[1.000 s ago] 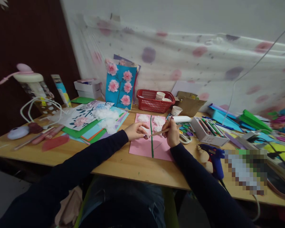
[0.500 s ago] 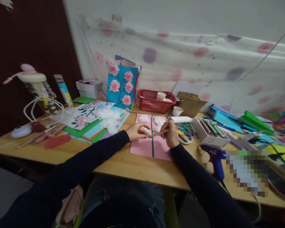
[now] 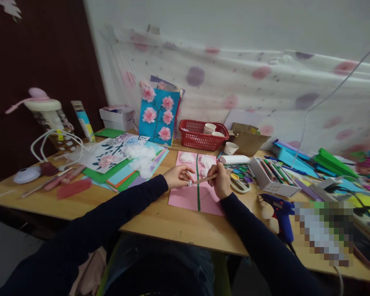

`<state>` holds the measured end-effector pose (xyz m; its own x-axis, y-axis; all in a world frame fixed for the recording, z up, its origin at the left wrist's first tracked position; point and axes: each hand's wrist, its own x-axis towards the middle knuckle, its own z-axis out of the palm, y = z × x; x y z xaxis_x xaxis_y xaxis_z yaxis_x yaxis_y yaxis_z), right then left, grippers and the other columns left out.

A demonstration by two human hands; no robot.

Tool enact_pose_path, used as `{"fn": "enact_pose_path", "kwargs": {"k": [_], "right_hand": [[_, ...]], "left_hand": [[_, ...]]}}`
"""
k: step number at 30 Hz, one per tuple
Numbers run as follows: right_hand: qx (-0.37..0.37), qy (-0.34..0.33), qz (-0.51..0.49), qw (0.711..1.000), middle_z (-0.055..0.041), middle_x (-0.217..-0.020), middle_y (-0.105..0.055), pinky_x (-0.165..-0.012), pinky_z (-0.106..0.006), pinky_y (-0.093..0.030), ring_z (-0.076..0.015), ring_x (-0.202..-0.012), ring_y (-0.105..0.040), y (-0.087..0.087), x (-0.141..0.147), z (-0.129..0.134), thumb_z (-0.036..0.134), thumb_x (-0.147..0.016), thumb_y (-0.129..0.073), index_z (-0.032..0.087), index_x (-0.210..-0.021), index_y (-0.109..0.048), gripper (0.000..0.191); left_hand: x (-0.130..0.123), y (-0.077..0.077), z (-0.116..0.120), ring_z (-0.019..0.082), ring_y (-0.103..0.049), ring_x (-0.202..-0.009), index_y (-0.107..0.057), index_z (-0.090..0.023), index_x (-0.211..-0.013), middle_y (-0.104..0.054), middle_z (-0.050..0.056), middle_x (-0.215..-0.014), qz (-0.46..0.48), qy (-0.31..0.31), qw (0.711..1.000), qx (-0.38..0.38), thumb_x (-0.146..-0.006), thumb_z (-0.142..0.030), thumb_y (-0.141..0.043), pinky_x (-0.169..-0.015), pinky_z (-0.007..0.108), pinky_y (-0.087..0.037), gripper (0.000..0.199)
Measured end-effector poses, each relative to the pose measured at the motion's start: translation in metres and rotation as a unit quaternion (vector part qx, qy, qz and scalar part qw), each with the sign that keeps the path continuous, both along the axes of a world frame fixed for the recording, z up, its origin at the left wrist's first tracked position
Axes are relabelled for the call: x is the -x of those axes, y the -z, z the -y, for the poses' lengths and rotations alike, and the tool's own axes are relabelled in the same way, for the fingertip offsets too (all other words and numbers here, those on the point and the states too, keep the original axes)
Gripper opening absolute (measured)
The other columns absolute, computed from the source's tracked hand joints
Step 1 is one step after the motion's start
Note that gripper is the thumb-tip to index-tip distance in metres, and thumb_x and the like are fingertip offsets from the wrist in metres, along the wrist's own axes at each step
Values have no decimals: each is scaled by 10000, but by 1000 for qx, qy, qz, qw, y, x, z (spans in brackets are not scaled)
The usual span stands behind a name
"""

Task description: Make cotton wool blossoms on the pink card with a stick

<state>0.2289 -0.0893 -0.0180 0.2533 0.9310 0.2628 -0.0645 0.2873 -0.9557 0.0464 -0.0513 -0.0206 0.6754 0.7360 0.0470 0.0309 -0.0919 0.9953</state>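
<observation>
A pink card (image 3: 185, 201) with a green stripe (image 3: 198, 193) down its middle lies on the table. White fluffy tufts (image 3: 187, 158) sit on its upper part, on both sides of the stripe. Over the card's right half, my right hand (image 3: 221, 179) is closed round a thin brown stick (image 3: 205, 179), which points left. My left hand (image 3: 179, 176) is over the left edge, its fingers pinched round a small white piece (image 3: 189, 183) at the stick's tip.
A red basket (image 3: 200, 141) with paper cups stands behind the card. To the right are scissors (image 3: 241, 183), a box of markers (image 3: 273, 185) and a blue glue gun (image 3: 280, 213). Coloured paper (image 3: 111, 174) and cotton (image 3: 142, 160) lie left. A blue flower picture (image 3: 157, 123) leans behind.
The white piece at my left fingertips shows more clearly, and the stick's tip now meets it. The whole view has shifted slightly, with things lower in the picture.
</observation>
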Motion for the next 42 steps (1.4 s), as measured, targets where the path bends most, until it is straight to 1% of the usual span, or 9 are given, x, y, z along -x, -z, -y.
{"fn": "enact_pose_path", "kwargs": {"k": [4,13,19,25,28,31,34,38,42], "right_hand": [[6,10,17,1000,15,-286,-382,-281,-194,-196,-67,-250,-321,1,1,1,525,-861,-341,174,-418,-488,584],[17,63,37,997,12,-295,-399,-287,-201,-197,-67,-258,-327,-3,4,5,545,-859,-347,178,-413,-481,592],[28,67,39,997,5,-307,-415,-294,-208,-235,-73,-270,-333,1,4,4,567,-861,-325,186,-428,-488,599],[2,107,18,994,2,-358,-470,-316,-208,-291,-81,-306,-392,-3,6,2,512,-864,-366,185,-483,-517,524],[-3,100,62,993,-7,-405,-523,-362,-216,-360,-89,-347,-442,-3,8,4,498,-853,-418,182,-500,-532,486],[-5,90,108,990,-4,-390,-507,-364,-222,-359,-93,-346,-440,1,9,6,538,-847,-422,180,-491,-532,516],[3,65,140,988,-8,-395,-512,-363,-226,-346,-94,-347,-433,8,11,6,571,-850,-401,174,-499,-543,548],[8,26,148,989,-5,-428,-528,-397,-231,-380,-105,-385,-465,12,17,6,587,-838,-415,177,-544,-560,525],[10,23,164,986,-1,-452,-537,-412,-227,-388,-105,-400,-477,12,22,5,592,-835,-419,179,-586,-566,504]], "left_hand": [[-1,4,0,72,-589,-581,-533,-109,-977,-624,-1,-704,5,5,1000,12,-568,-62,-721,-581,204,-457,452],[0,8,-7,97,-629,-634,-542,-110,-981,-683,44,-747,45,0,997,59,-658,-158,-710,-639,224,-461,367],[4,9,-10,130,-651,-717,-536,-116,-990,-686,52,-769,23,-10,998,51,-581,-58,-734,-718,281,-486,457],[12,1,-22,92,-620,-626,-518,-120,-1011,-640,13,-768,-28,-99,995,-7,-628,-15,-648,-645,248,-495,418],[16,1,-29,96,-608,-611,-515,-118,-1031,-629,4,-757,-48,-124,990,-41,-651,-35,-630,-614,252,-500,406],[19,2,-34,99,-614,-644,-519,-116,-1018,-640,-3,-734,-44,-142,986,-70,-644,-28,-629,-677,270,-508,400],[21,2,-36,109,-630,-677,-515,-125,-1008,-654,-11,-702,-28,-130,988,-79,-624,-24,-640,-723,281,-508,416],[23,0,-36,122,-638,-660,-499,-135,-1018,-672,-3,-687,-24,-111,991,-67,-611,-44,-660,-667,264,-506,447],[24,-1,-36,131,-646,-656,-486,-136,-1047,-678,-3,-679,-41,-117,989,-81,-593,-76,-701,-655,258,-499,505]]}}
